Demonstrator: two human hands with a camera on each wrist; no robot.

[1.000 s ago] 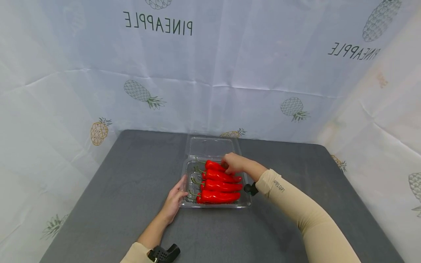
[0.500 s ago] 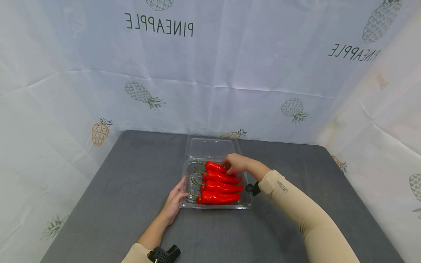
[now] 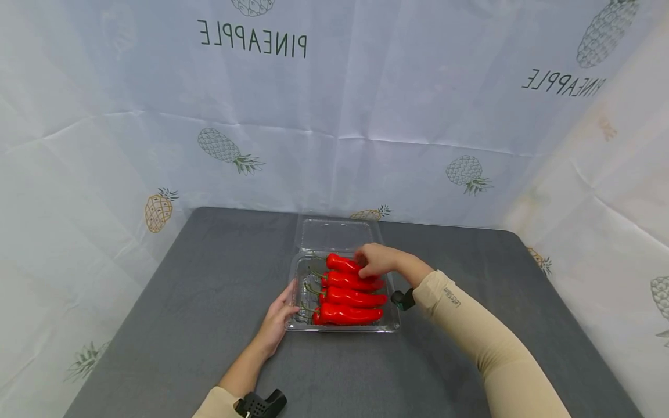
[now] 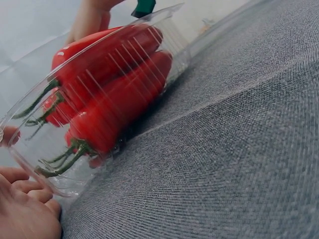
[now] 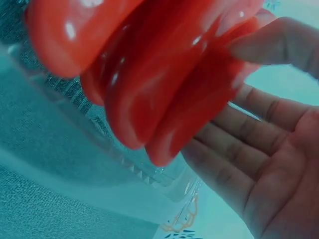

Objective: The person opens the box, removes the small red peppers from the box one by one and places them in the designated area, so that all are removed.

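Note:
Several long red peppers (image 3: 349,297) with green stems lie side by side in a clear plastic clamshell container (image 3: 342,328), stems toward the left. My right hand (image 3: 377,259) pinches the farthest pepper (image 3: 342,263) near its right end. In the right wrist view, that hand's thumb is on one side of the pepper (image 5: 199,104) and its fingers (image 5: 234,144) lie along the other. My left hand (image 3: 274,320) grips the container's left side, thumb over the rim and fingers outside; the left wrist view shows the stems (image 4: 65,159) through the wall.
The container's hinged lid (image 3: 337,233) lies folded back toward the far edge of the grey table (image 3: 225,273). A pale curtain (image 3: 334,98) with pineapple prints hangs behind the table and at both sides.
My right hand has shifted slightly to the right, and the farthest pepper has moved a little with it. My left hand and the container stay where they were.

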